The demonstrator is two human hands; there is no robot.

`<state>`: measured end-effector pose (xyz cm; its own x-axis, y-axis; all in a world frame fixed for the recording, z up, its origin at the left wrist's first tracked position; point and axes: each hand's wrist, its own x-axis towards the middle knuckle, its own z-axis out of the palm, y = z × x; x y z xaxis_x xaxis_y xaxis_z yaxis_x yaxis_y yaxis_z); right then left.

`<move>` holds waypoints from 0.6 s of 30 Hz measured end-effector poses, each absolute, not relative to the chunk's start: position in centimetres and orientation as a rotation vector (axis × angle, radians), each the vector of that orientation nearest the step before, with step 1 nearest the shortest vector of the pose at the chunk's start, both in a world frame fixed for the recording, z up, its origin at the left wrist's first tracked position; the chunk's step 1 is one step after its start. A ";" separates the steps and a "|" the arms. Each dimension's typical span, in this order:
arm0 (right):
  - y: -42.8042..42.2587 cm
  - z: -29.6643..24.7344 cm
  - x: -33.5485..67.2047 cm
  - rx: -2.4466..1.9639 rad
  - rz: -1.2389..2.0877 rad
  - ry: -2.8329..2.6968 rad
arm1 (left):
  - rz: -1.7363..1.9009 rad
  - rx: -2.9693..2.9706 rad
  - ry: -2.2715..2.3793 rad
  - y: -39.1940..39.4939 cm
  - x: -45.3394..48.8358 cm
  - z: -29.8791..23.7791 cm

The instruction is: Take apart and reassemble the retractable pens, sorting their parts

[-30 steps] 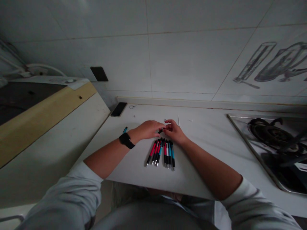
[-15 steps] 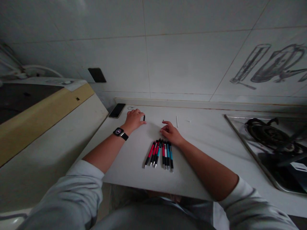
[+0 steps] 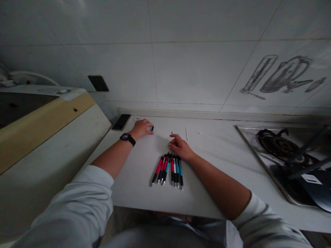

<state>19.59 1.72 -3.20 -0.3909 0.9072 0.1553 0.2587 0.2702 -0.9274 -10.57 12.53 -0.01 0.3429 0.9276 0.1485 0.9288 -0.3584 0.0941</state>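
Observation:
Near the back left of the white counter, my left hand [image 3: 141,128] has its thumb and index finger closed around the ends of a short black pen part [image 3: 152,128]. My right hand [image 3: 180,146] rests on the counter above the pens, thumb and index finger apart. Just past its index fingertip is a tiny dark piece [image 3: 172,133], too small to name. Several click pens [image 3: 169,170], with red, blue or white barrels and black grips, lie in two groups, metal tips toward me. A thin white stick [image 3: 186,133] lies beyond my right hand.
A phone [image 3: 121,122] lies at the counter's back left corner, a thin ring-like item [image 3: 136,119] beside it. A small whitish bit [image 3: 199,133] is right of the stick. A gas stove [image 3: 279,148] stands at right; a white cabinet [image 3: 64,137] rises at left.
The whole view has shifted slightly, moving the scene left and a little down. Both hands keep nearly the same places on the counter, and the pens lie as before.

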 end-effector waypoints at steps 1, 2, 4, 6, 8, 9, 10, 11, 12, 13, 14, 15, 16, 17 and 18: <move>1.7 -3.2 19.6 -1.058 1.126 -1.829 | -0.271 -2.578 -1.774 12.6 -10.6 -0.1; 1.8 -3.3 19.6 -1.058 1.117 -1.842 | -0.260 -2.587 -1.774 12.7 -10.6 -0.2; 1.8 -3.4 19.6 -1.053 1.102 -1.868 | -0.238 -2.601 -1.772 12.8 -10.7 -0.3; 1.8 -3.4 19.6 -1.041 1.092 -1.889 | -0.238 -2.606 -1.759 12.8 -10.9 -0.4; 1.7 -3.3 19.6 -1.035 1.077 -1.904 | -0.255 -2.599 -1.749 12.8 -11.0 -0.5; 1.7 -3.2 19.6 -1.035 1.070 -1.910 | -0.261 -2.596 -1.746 12.8 -11.0 -0.6; 1.7 -3.2 19.6 -1.038 1.063 -1.916 | -0.266 -2.592 -1.747 12.8 -11.0 -0.6; 1.6 -3.1 19.6 -1.043 1.058 -1.921 | -0.270 -2.590 -1.749 12.8 -11.0 -0.6; 1.6 -3.1 19.6 -1.049 1.057 -1.925 | -0.272 -2.590 -1.753 12.7 -11.0 -0.5; 1.6 -3.0 19.6 -1.053 1.056 -1.928 | -0.276 -2.589 -1.758 12.7 -10.9 -0.5; 1.7 -3.0 19.6 -1.057 1.055 -1.932 | -0.278 -2.589 -1.765 12.7 -10.9 -0.4; 1.7 -2.9 19.7 -1.060 1.052 -1.938 | -0.278 -2.590 -1.773 12.6 -10.9 -0.3; 1.7 -2.9 19.7 -1.064 1.045 -1.944 | -0.275 -2.591 -1.781 12.6 -10.9 -0.2; 1.6 -2.9 19.7 -1.068 1.037 -1.951 | -0.268 -2.595 -1.786 12.6 -10.9 -0.1; 1.6 -2.9 19.7 -1.070 1.030 -1.958 | -0.258 -2.600 -1.791 12.5 -10.9 -0.1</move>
